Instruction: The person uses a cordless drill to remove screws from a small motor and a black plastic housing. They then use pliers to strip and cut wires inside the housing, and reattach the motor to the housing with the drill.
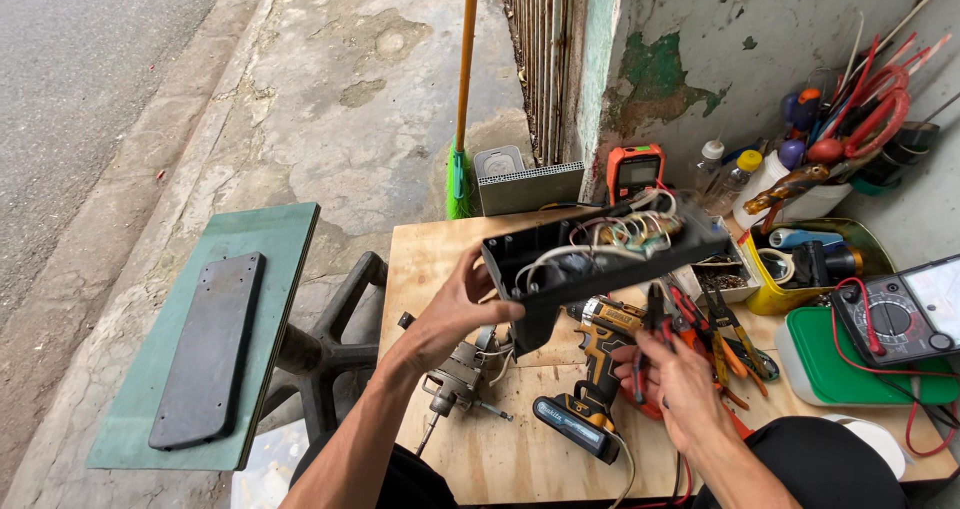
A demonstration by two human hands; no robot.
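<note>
Above the plywood workbench (470, 449), the left hand (455, 314) grips the near end of an open black plastic housing (600, 254) stuffed with white and coloured wires, holding it tilted in the air over a yellow-and-black cordless drill (592, 389) that lies on the bench. Just right of the drill, the right hand (672, 374) is closed around the red-and-black handles of a pair of pliers (655, 319), beside more orange-handled hand tools (730, 339). An analogue multimeter (900, 314) rests on a green lid at the bench's right edge, and a small bare motor (455, 379) lies under the left wrist.
</note>
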